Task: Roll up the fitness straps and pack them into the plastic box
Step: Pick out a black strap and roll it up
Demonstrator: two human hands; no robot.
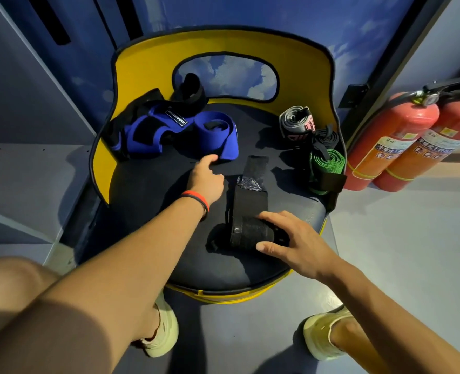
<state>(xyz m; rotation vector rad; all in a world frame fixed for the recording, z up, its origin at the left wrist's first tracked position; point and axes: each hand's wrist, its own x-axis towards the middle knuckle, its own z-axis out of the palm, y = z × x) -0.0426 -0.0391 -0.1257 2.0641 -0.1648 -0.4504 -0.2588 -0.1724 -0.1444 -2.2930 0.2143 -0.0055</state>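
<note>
Here, right hand (pixel 291 240) grasps rolled end of black strap (pixel 250 197) at seat (pixel 148 206) front; left hand (pixel 207 182) beyond it, forefinger out, grasping nothing, tip at blue strap (pixel 218 133).

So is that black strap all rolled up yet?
Only partly. The near end of the black strap is a roll gripped by the right hand, but the rest lies flat on the chair seat.

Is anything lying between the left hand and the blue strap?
Nothing visible does: the left hand reaches across bare chair seat, fingertip right beside the blue strap.
</note>
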